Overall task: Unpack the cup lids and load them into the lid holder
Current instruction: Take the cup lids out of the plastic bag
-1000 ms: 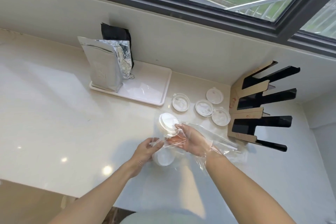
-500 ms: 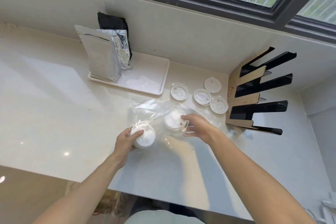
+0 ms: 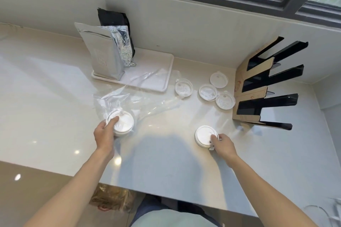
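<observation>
Left hand (image 3: 105, 135): clamped around a stack of white lids (image 3: 122, 122) that sits in the mouth of the clear plastic bag (image 3: 140, 101), thumb on top of the stack.
Right hand (image 3: 222, 143): fingers pinching the near edge of a second lid stack (image 3: 204, 135), which rests on the surface (image 3: 46, 101) — free of the bag.
Plastic bag: crumpled flat, trailing from the left stack toward the white tray (image 3: 153, 79).
Loose lids (image 3: 208, 91): four clear ones lying singly on the surface between the tray and the lid holder (image 3: 265, 83).
Lid holder: black slots with brown card sides, against the wall at the right — no lids visible in it.
Tray: carries a silver foil pouch (image 3: 103, 53) with a black pouch (image 3: 114, 18) behind it.
</observation>
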